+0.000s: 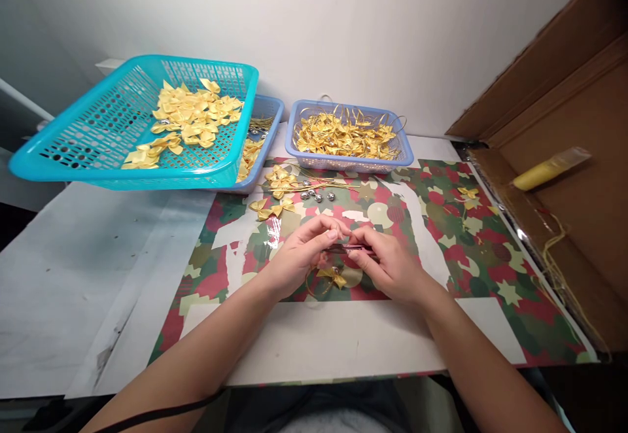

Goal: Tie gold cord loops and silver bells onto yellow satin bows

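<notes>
My left hand (307,243) is closed, thumb and fingertips pinched together on a gold cord (310,284). The cord curves down below these fingers toward a yellow ribbon bow (337,280) with a small silver bell (335,269) at its middle. My right hand (385,256) is wrapped round a slim dark-pink tool (354,248) that points left toward my left fingertips; its exact kind is not clear. Beyond the hands lie loose yellow bows (272,208), several silver bells (318,197) and straight gold cords (324,186).
A turquoise basket (252,93) of yellow bows sits tilted at back left, over a blue basket (275,109). Another blue basket (409,152) holds bows with gold cords. Cardboard (564,93) walls the right side, with a yellow tube (549,168) sticking out. Patterned paper (495,269) covers the table.
</notes>
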`<state>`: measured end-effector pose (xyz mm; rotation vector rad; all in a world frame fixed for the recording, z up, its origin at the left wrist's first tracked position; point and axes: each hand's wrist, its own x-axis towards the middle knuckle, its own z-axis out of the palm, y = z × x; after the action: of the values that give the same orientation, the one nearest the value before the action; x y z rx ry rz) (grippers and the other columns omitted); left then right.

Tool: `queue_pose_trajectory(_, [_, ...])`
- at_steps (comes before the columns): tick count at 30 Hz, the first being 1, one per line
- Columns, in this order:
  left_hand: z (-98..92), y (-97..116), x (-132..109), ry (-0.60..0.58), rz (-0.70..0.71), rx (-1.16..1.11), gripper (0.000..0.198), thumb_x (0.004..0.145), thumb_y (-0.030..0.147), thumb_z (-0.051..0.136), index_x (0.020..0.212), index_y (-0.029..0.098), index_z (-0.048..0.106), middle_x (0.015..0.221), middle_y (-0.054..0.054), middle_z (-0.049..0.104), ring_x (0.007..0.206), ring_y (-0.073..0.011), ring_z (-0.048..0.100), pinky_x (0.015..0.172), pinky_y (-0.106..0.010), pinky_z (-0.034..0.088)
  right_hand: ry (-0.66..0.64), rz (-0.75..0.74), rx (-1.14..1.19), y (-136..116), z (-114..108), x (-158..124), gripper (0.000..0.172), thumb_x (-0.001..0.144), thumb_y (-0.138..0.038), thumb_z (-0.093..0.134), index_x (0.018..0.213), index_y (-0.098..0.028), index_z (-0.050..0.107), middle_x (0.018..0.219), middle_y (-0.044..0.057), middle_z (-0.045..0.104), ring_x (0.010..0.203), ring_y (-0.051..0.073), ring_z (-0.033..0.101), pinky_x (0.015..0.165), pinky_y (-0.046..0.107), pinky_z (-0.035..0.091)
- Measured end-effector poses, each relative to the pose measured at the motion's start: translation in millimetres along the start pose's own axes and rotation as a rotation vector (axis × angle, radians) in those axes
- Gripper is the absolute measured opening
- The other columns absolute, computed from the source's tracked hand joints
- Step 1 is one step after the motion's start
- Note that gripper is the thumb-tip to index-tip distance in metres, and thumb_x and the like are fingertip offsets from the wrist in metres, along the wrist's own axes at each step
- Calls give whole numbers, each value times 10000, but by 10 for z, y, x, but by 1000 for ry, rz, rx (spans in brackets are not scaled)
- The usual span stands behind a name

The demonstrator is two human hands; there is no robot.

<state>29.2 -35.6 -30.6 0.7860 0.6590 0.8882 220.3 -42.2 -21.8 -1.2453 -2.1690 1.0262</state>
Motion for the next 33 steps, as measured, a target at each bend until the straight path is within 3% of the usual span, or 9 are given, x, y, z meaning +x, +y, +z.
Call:
queue_pose_trajectory(19, [13, -1, 7, -11, 19, -33, 197, 806, 343, 701, 760, 181, 599, 949, -14, 544, 694, -92, 485, 518, -181, 350, 3, 17, 58, 16, 33, 1, 108, 952, -306, 452, 912, -219, 501, 726, -17, 548, 610, 128, 468, 566, 250, 344])
queue_pose_trajectory(26, [17, 1, 9, 8, 12, 0, 220, 790, 369, 706, 750, 185, 594, 913, -2, 538, 596, -69, 370, 508, -196, 296, 13, 12, 49, 3, 56, 1, 131, 952, -308, 451, 864, -218, 488, 662, -32, 511, 573, 123, 441, 537, 246, 315])
queue_pose_trajectory(33, [-7, 9, 13, 46, 13, -33, 215, 769, 360, 727, 758, 182, 608, 930, 14, 471, 571, -45, 297, 491, -168, 267, -50, 141, 80, 71, -160, -41, 152, 962, -360, 448, 914, -226, 502, 710, -26, 565, 594, 132, 520, 561, 251, 366])
